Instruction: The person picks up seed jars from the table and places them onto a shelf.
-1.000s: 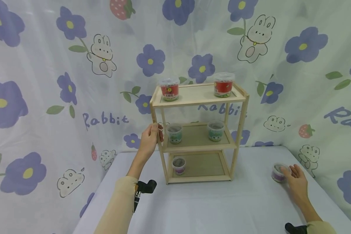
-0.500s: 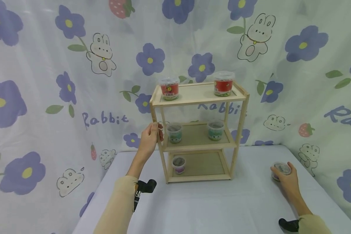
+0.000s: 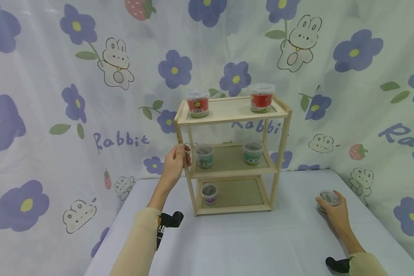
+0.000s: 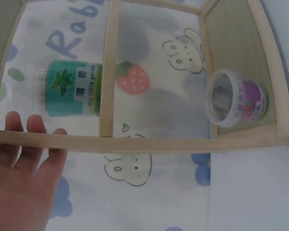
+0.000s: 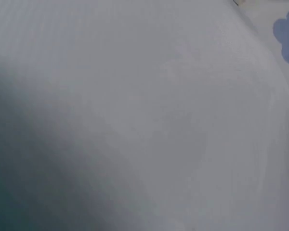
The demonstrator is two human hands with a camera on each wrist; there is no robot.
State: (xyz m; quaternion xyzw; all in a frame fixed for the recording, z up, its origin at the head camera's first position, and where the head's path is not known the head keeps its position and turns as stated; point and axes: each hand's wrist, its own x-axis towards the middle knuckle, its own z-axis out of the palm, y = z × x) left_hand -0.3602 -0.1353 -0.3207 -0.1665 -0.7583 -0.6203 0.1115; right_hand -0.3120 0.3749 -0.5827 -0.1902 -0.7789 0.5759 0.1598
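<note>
My left hand [image 3: 174, 165] grips the left front post of a three-tier wooden shelf [image 3: 232, 174]; in the left wrist view its fingers [image 4: 36, 125] curl over the wood. Far to the right, my right hand [image 3: 338, 212] holds a small plastic tub [image 3: 329, 197] with a clear lid, thumb on one side and fingers on the other. The tub is at the tabletop; whether it touches the cloth I cannot tell. A purple-labelled tub [image 3: 209, 194] stands on the bottom tier at left. The right wrist view shows neither the right hand nor its tub.
Two red-labelled tubs, one left [image 3: 197, 104] and one right [image 3: 262, 98], stand on the top tier. The middle tier bears two green-labelled tubs, left [image 3: 204, 157] and right [image 3: 252, 153]. White cloth covers the table [image 3: 241, 245]; a patterned curtain [image 3: 124, 115] hangs behind.
My right hand has moved left from beside the tub and closed its thumb and fingers around it. My left hand keeps its hold on the post. The head view has shifted slightly.
</note>
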